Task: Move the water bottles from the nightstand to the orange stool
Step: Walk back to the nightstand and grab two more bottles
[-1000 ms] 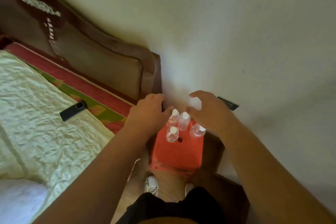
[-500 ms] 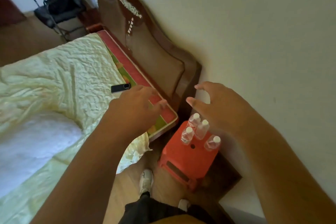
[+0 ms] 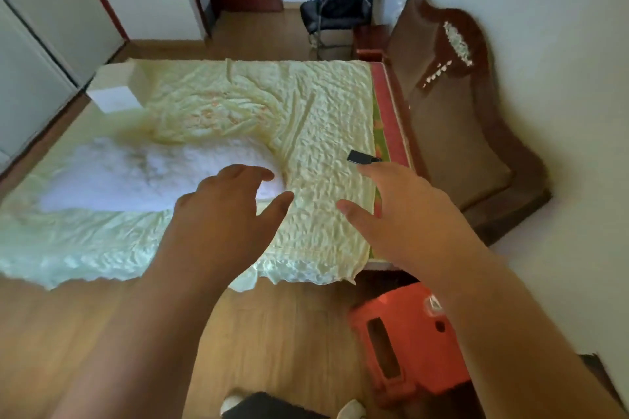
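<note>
The orange stool (image 3: 405, 340) stands on the wooden floor at the lower right, beside the bed's corner. My right forearm covers most of its top; only a sliver of one clear water bottle (image 3: 433, 303) shows at the arm's edge. My left hand (image 3: 224, 214) and my right hand (image 3: 398, 211) hover over the bed with fingers spread, holding nothing, well away from the stool. The nightstand is hidden.
A bed with a pale yellow-green cover (image 3: 238, 119) fills the middle, with a white pillow (image 3: 146, 177) and a dark phone (image 3: 362, 157) on it. The brown headboard (image 3: 452, 105) runs along the right wall. A black chair (image 3: 337, 10) stands at the back.
The view has swung left from the stool to the bed. Both hands have lifted off the bottles and now hang open above the cover; the stool has slid to the lower right.
</note>
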The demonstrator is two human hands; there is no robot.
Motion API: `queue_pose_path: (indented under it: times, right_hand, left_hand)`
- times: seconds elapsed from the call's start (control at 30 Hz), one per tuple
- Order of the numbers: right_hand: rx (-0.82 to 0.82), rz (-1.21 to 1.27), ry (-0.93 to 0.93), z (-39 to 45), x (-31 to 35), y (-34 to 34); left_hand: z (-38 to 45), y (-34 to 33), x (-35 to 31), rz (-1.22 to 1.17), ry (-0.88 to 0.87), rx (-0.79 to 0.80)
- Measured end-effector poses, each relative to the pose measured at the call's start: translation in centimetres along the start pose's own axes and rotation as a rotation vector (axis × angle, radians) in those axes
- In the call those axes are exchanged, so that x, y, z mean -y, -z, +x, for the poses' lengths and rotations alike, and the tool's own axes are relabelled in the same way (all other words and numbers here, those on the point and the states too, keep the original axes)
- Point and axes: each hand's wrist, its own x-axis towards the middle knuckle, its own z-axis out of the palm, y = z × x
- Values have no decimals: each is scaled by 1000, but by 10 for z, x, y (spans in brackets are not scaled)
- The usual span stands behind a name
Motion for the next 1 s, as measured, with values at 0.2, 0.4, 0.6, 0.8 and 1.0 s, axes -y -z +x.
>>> queue_pose_path:
  times: [0.2, 0.4, 0.6, 0.8, 1.0]
  right_hand:
    - [42, -56, 274, 28, 112, -28]
    - [87, -63, 496, 44, 235, -63]
    - [124, -65, 666, 48, 347, -106]
    - [214, -50, 812, 44, 445, -150]
    - [293, -41, 939, 53, 521, -193]
  left_hand:
    - [-35, 50, 99, -10, 205, -97]
    - [-82, 96, 202, 50, 446, -175]
    - [-112, 138, 291, 56, 578, -241]
    - [-152, 162, 370, 57, 750, -261]
    - [-177, 170, 427, 51, 921, -271]
